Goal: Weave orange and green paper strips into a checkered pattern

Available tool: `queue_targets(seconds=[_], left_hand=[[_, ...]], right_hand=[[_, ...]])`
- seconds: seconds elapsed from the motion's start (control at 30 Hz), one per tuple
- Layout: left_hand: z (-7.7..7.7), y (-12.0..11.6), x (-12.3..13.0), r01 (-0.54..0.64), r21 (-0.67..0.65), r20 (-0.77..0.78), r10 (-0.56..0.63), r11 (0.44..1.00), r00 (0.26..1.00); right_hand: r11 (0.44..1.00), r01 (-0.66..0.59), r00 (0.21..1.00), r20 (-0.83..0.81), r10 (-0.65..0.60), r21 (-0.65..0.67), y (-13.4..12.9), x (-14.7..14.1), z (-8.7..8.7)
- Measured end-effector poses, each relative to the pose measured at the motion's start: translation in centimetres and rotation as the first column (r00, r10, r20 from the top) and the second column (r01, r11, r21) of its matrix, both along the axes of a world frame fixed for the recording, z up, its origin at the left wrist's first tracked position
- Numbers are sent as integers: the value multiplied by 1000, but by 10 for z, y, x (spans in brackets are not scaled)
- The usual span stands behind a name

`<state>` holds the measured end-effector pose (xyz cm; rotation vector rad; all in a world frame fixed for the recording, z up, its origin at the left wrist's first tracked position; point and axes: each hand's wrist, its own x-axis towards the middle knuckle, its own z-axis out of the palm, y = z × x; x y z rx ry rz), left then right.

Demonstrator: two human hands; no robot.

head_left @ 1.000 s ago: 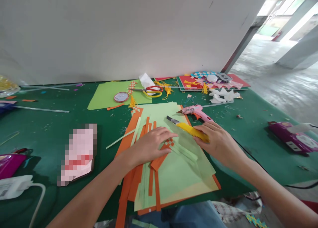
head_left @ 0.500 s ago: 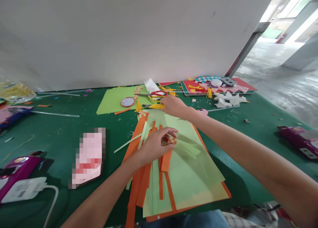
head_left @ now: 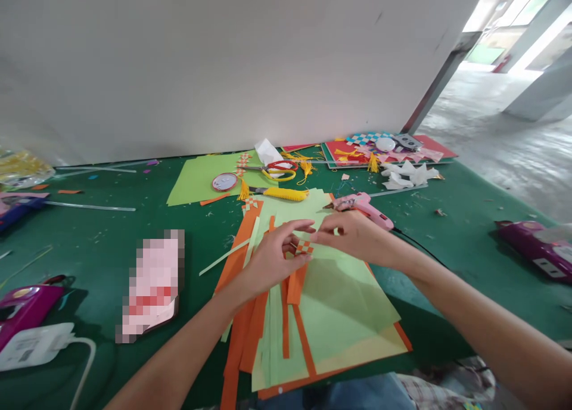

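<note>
My left hand [head_left: 283, 252] is curled over the paper stack, pinching a small orange and pale green woven paper piece [head_left: 305, 247] between thumb and fingers. From the right, my right hand [head_left: 346, 234] meets it, thumb and forefinger pressed together at the piece's upper edge; what sits between those fingertips is hidden. Beneath both hands lie pale green paper sheets [head_left: 348, 314] and loose orange strips [head_left: 245, 267]. Just beyond them rests a utility knife [head_left: 286, 193] with a yellow ridged handle. A pink glue gun [head_left: 364, 206] lies behind my right hand.
Scissors [head_left: 279, 170] with red and yellow handles and a round tin [head_left: 224, 182] lie at the back. A phone [head_left: 152, 285] is at left, a purple tool [head_left: 536, 249] at far right. Crumpled tissue [head_left: 409, 176] sits back right. A wall [head_left: 223, 70] borders the table.
My right hand has let go of the utility knife, which now lies on the paper, and has come back toward me to the woven piece. My left hand keeps its hold.
</note>
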<state>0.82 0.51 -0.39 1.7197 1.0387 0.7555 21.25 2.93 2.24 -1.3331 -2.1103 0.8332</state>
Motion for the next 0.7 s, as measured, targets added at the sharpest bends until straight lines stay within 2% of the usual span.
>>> queue_targets(seconds=[0.03, 0.07, 0.2, 0.43, 0.53, 0.7], left_hand=[[0, 0, 0, 4, -4, 8, -4, 1000, 1000], [-1, 0, 0, 3, -6, 15, -3, 1000, 1000], [-1, 1, -2, -16, -25, 33, 17, 1000, 999], [-2, 1, -1, 5, -65, 62, -1, 998, 998], [-4, 0, -1, -29, -53, 22, 30, 998, 999], [4, -2, -2, -19, -40, -6, 18, 999, 1000]], right_hand=[[995, -69, 998, -20, 68, -75, -4, -3, -5], [991, -75, 996, -66, 67, -111, -7, -6, -8], [985, -19, 979, -203, -17, -172, -8, -10, -12], [978, 58, 918, -374, -130, -199, -3, 6, -7], [971, 95, 830, -521, -198, -218, -1, 10, -4], [941, 133, 609, -723, -326, -312, 4, 18, 0]])
